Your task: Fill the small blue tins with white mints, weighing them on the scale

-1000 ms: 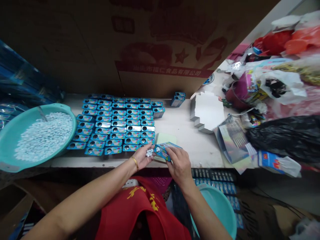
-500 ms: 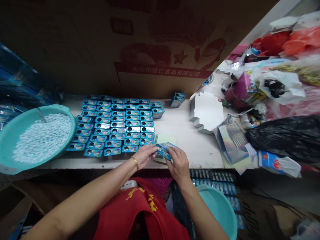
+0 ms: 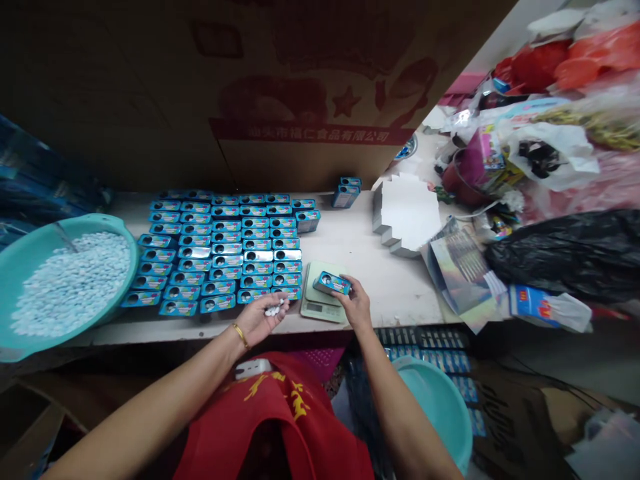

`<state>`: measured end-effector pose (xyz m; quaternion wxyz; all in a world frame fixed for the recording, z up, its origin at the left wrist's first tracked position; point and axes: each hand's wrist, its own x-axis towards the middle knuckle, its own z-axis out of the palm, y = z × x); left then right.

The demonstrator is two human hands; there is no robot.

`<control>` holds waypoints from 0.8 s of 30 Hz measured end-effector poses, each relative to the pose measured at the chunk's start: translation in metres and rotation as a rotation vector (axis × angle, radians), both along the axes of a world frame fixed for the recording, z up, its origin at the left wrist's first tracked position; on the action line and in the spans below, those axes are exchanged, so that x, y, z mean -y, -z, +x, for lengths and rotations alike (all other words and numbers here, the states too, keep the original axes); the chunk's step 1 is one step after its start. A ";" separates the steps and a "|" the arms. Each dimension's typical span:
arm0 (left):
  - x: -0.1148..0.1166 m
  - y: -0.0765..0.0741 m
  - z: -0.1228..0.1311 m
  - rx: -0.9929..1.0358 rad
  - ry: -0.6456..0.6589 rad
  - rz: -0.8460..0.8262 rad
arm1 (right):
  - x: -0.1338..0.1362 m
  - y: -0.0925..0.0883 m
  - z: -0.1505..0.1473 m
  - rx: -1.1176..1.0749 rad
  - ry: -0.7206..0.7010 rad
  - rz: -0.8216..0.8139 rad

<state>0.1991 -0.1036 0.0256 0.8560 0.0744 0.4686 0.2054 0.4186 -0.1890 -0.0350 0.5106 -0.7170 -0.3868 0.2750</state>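
My left hand [image 3: 260, 319] is palm up with its fingers curled around several small white candies [image 3: 274, 310]. My right hand [image 3: 357, 303] grips the right end of a small blue box [image 3: 332, 283], which is over the pale green scale [image 3: 321, 311]. Whether the box rests on the scale is hard to tell. Left of the scale stand rows of similar blue boxes [image 3: 225, 259], with dark round holes in their tops. A teal basin [image 3: 131, 257] full of pale candies, with a scoop handle sticking out, sits at the far left.
A large brown carton [image 3: 300, 160] stands behind the rows. Stacked white card [image 3: 411, 210] lies right of the scale, beside shiny sheets [image 3: 457, 263], a black plastic bag [image 3: 565, 257] and assorted bags. Below the table edge at the right is another teal basin [image 3: 440, 407].
My hands have moved apart. The left has turned palm up, showing white candies in it. The right has carried the blue box slightly up over the scale, and the view has shifted a little.
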 end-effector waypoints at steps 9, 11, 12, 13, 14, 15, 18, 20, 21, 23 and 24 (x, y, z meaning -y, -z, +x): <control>0.022 0.013 -0.046 -0.106 0.009 -0.038 | 0.056 -0.003 0.029 0.019 0.303 -0.097; 0.026 0.015 -0.052 -0.117 0.002 -0.051 | 0.062 0.000 0.032 0.035 0.364 -0.110; 0.027 0.015 -0.053 -0.122 -0.001 -0.056 | 0.062 0.000 0.033 0.042 0.390 -0.105; 0.028 0.015 -0.054 -0.127 -0.001 -0.058 | 0.062 0.000 0.033 0.046 0.407 -0.099; 0.029 0.015 -0.054 -0.133 0.003 -0.059 | 0.060 -0.001 0.032 0.048 0.411 -0.094; 0.029 0.015 -0.054 -0.138 0.008 -0.059 | 0.057 -0.003 0.031 0.050 0.402 -0.087; 0.028 0.014 -0.053 -0.145 0.026 -0.052 | 0.046 -0.013 0.026 0.076 0.301 -0.053; 0.026 0.014 -0.053 -0.149 0.032 -0.048 | 0.039 -0.020 0.022 0.123 0.198 -0.031; 0.026 0.014 -0.052 -0.152 0.033 -0.047 | 0.035 -0.023 0.020 0.155 0.147 -0.028; 0.025 0.015 -0.052 -0.157 0.029 -0.048 | 0.029 -0.028 0.016 0.221 0.057 -0.037; 0.024 0.015 -0.052 -0.159 0.026 -0.049 | 0.026 -0.029 0.015 0.252 0.019 -0.044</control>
